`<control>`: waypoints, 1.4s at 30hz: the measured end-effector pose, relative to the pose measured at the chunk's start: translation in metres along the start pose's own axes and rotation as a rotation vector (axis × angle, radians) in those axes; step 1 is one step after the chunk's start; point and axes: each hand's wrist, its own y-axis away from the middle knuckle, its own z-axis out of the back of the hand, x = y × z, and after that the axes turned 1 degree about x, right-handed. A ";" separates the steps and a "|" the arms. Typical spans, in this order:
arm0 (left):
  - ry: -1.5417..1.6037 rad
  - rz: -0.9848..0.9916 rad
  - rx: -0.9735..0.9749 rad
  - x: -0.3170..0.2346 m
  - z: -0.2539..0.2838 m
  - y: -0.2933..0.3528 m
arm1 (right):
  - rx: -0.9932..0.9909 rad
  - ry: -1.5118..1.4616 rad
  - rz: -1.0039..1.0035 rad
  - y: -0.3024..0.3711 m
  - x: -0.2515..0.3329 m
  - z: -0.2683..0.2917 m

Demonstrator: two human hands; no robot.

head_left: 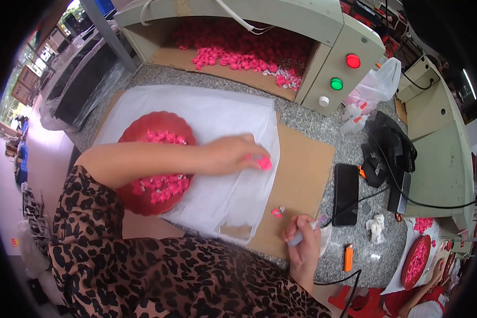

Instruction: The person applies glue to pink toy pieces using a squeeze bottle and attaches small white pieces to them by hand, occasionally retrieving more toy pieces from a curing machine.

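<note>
Above white sheet point(233, 114): pink piece point(265, 162), pinched in left hand point(230, 154), grip narrow. Red bowl point(156, 118) on sheet, presumably for short reach; sheet probably shields desk point(315, 123). Right hand point(306, 245) near cardboard point(303, 164): grip contents cannot be told.

Daylight is washing out the windows point(43, 54), shadow is dimming the depths of the pale box point(294, 24), glare is whitening the floor point(45, 143), blur is softening the left hand point(230, 155), black-rimmed edges are bending
</note>
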 end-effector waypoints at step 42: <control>1.572 -0.012 -0.243 -0.052 -0.137 0.073 | 0.084 -0.246 0.334 0.040 -0.018 -0.006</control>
